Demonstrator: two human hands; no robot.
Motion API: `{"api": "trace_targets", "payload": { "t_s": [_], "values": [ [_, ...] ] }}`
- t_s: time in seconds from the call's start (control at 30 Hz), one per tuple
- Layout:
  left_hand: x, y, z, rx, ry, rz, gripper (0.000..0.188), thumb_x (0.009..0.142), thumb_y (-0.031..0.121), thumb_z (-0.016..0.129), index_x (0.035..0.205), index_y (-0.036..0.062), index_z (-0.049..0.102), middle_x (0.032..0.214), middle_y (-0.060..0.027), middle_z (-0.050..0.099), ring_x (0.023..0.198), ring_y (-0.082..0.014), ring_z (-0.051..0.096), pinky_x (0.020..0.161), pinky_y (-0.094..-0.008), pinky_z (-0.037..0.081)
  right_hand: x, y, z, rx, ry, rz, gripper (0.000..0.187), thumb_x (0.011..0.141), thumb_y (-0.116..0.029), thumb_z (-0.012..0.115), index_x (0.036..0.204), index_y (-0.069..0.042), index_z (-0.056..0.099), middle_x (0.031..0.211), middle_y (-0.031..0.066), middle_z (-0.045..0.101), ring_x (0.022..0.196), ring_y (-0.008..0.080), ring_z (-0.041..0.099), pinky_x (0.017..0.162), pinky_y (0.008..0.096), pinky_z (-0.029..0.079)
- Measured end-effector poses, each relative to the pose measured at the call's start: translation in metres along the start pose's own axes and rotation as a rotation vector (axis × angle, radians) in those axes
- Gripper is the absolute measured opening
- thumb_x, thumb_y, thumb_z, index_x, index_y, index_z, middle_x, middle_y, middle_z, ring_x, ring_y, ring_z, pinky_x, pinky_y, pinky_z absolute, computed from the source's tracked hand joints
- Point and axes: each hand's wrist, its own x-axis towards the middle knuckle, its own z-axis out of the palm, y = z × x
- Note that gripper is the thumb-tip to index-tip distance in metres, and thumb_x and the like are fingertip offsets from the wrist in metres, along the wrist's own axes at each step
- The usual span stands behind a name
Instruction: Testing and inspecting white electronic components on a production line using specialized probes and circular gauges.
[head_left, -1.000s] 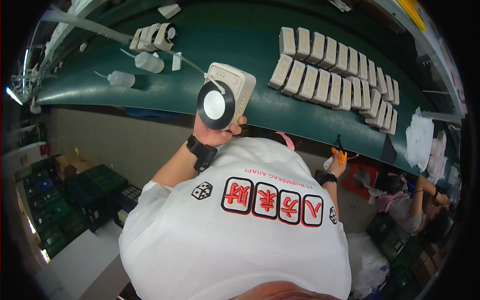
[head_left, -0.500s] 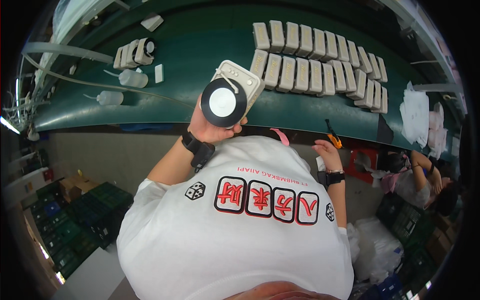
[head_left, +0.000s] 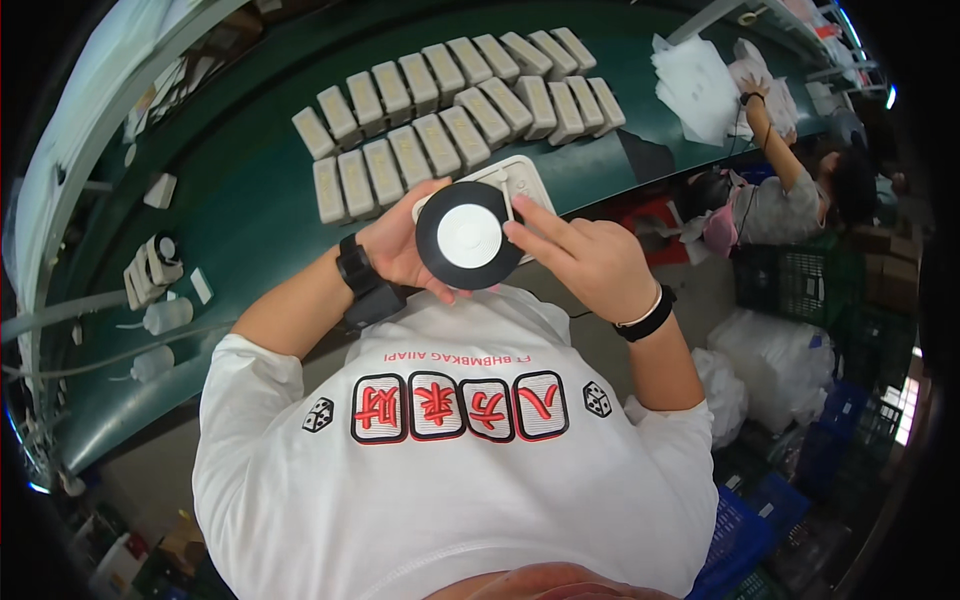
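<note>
My left hand [head_left: 398, 250] is wrapped round the side of a small cream toy record player [head_left: 538, 183], holding it above the table's front edge. A black disc with a white centre [head_left: 470, 237] lies on its top. Over the player's right side reaches my right hand [head_left: 590, 255], its fingertips at the slim cream tonearm [head_left: 506, 192] beside the disc. Those fingertips seem to pinch the arm. Just beyond the player stand similar cream cases [head_left: 424, 148] in two rows.
On the green table [head_left: 245, 200], two squeeze bottles [head_left: 166, 315] and several more players [head_left: 150, 270] stand at the left. White plastic bags [head_left: 695, 88] lie at the right, where another person [head_left: 790, 200] reaches in. Crates [head_left: 800, 280] and bagged goods [head_left: 765, 365] sit below.
My right hand has come up from beside my body to the tonearm. The record player, still in my left hand, has turned slightly. The view has swung to the right.
</note>
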Motion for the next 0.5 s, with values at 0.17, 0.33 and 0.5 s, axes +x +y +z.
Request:
{"api": "trace_targets", "payload": {
  "t_s": [0.17, 0.33, 0.5],
  "values": [
    [0.079, 0.029, 0.007, -0.05, -0.139, -0.114, 0.085, 0.091, 0.072, 0.031, 0.143, 0.006, 0.042, 0.126, -0.0319, 0.057, 0.1, -0.0466, 0.065, 0.075, -0.0535, 0.061, -0.038, 0.058, 0.001, 0.016, 0.067, 0.098, 0.059, 0.068, -0.004, 0.072, 0.125, -0.009, 0.062, 0.134, 0.0112, 0.059, 0.075, 0.0172, 0.065, 0.059, 0.0283, 0.049],
    [0.147, 0.055, 0.022, -0.034, -0.137, -0.08, 0.089, 0.09, 0.077, 0.03, 0.143, 0.0052, 0.041, 0.122, -0.0303, 0.059, 0.093, -0.0382, 0.069, 0.071, -0.0445, 0.062, -0.071, 0.137, 0.009, 0.099, 0.194, 0.219, 0.062, 0.067, -0.003, 0.074, 0.127, -0.005, 0.06, 0.129, 0.0152, 0.062, 0.082, 0.0233, 0.068, 0.069, 0.0304, 0.054],
    [0.16, 0.09, 0.005, -0.037, -0.067, 0.094, 0.081, 0.094, 0.071, 0.034, 0.141, 0.0061, 0.043, 0.119, -0.0239, 0.062, 0.084, -0.0261, 0.069, 0.061, -0.032, 0.06, -0.129, 0.263, 0.085, 0.373, 0.504, 0.798, 0.055, 0.077, -0.007, 0.075, 0.128, 0.003, 0.057, 0.117, 0.0181, 0.066, 0.095, 0.0265, 0.069, 0.086, 0.0321, 0.052]
  ]
}}
